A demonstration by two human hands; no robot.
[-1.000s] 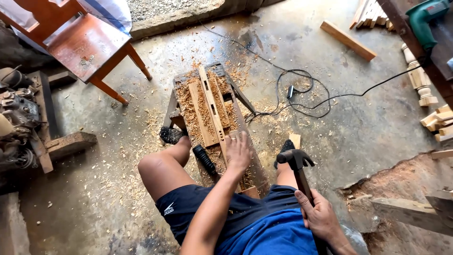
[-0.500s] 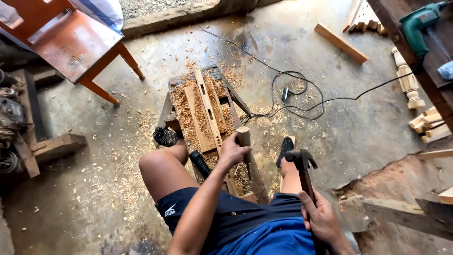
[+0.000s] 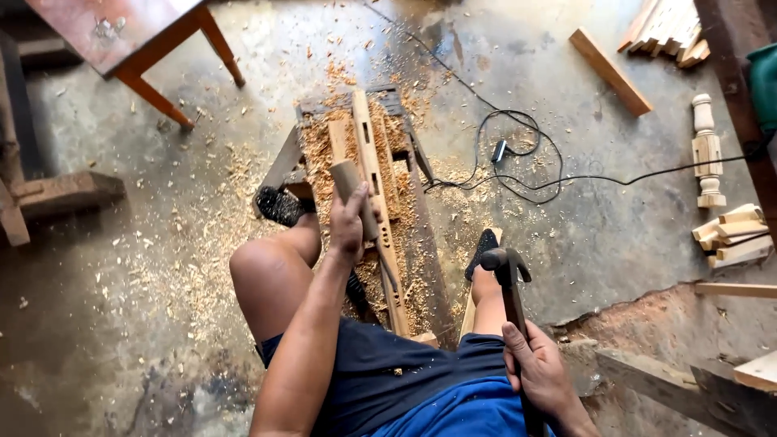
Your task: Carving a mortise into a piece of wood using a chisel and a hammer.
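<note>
Wood block (image 3: 346,180) is sitting clamped in the left hand (image 3: 350,225), raised just above the long mortised rail (image 3: 374,194) lying on the shaving-covered workbench (image 3: 421,243). Right hand (image 3: 538,374) is gripping a claw hammer (image 3: 508,279), head up beside the knee. Several mortises are already showing cut; shavings are littering the floor, a power cord (image 3: 518,162) lying nearby.

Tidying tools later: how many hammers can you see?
1: the hammer in the right hand, head beside the right knee. Others may lie out of view.
</note>
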